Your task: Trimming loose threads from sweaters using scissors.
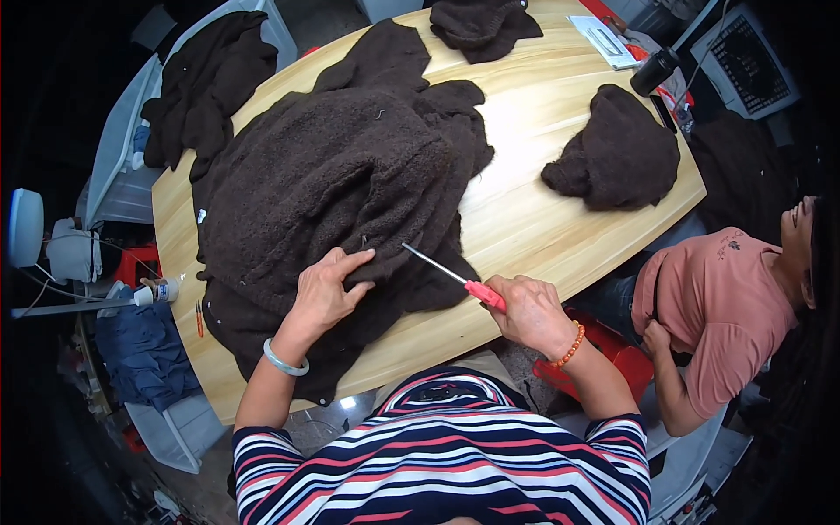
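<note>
A large dark brown fuzzy garment (341,175) lies spread over the left half of a light wooden table (525,201). My left hand (325,293) presses flat on its near edge, fingers pinching a fold. My right hand (525,311) grips a thin metal tool with a red handle (451,278); its tip points at the fabric beside my left fingers. A pale green bangle is on my left wrist and an orange bead bracelet on my right.
Smaller dark brown knitted pieces lie at the right (617,149) and far end (481,26) of the table. Another garment (206,83) hangs over a chair at the left. A person in a pink shirt (726,306) sits at the right. A white booklet (604,39) lies at the far end.
</note>
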A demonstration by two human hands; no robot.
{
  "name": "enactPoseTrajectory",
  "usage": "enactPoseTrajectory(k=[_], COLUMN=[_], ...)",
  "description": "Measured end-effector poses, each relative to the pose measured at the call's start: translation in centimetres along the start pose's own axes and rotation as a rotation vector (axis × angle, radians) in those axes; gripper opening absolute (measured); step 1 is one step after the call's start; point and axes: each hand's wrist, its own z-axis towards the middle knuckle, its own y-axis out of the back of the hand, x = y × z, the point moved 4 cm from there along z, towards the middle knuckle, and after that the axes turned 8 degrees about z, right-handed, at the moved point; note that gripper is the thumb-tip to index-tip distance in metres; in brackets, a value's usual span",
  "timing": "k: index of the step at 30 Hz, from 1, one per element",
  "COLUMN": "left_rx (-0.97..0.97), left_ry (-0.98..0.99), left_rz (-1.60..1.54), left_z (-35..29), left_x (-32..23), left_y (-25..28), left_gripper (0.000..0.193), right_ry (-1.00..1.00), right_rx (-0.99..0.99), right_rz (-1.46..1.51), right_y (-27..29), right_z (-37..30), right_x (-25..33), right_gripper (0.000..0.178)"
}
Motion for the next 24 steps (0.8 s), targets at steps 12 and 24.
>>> enactPoseTrajectory(k=[12,24], left_rx=[0.1,0.062], left_ry=[0.081,0.326], left_rz=[-0.668,-1.266], left_z=[0.4,0.2], left_x=[3.7,4.6], left_y=[-4.2,-6.9], left_gripper=[0.018,0.014], right_ry=[0.014,0.092], right_rx=[0.003,0.155], right_rz=[0.003,-0.051], right_y=[0.0,-0.2], right_z=[-0.4,-1.2], right_x=[0.8,2.8], right_gripper=[0.014,0.015])
